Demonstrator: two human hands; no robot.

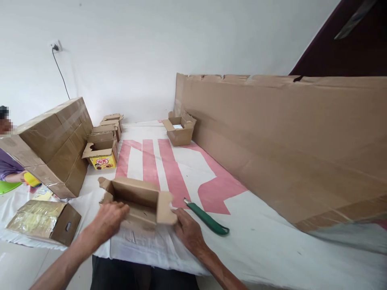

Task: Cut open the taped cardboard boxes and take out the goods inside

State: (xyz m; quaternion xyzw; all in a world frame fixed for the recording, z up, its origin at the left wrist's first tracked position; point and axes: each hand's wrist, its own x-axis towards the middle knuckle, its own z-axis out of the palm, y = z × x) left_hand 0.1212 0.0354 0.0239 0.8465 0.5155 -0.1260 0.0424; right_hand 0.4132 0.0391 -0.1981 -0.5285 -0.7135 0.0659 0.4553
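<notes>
A small open cardboard box (137,197) lies on its side near the front of the white and pink sheet (260,237). My left hand (110,219) rests on its left front flap, fingers spread and laid flat. My right hand (187,229) lies at the box's right flap, fingers pressed against the cardboard edge. A green-handled utility knife (207,218) lies on the sheet just right of my right hand, apart from it.
A long cardboard sheet (287,141) stands along the right. A large taped carton (54,141) sits at left, small open boxes (102,151) behind it, another open box (179,129) at the back. A box of yellow packets (44,221) is front left. A person's arm (12,173) shows at far left.
</notes>
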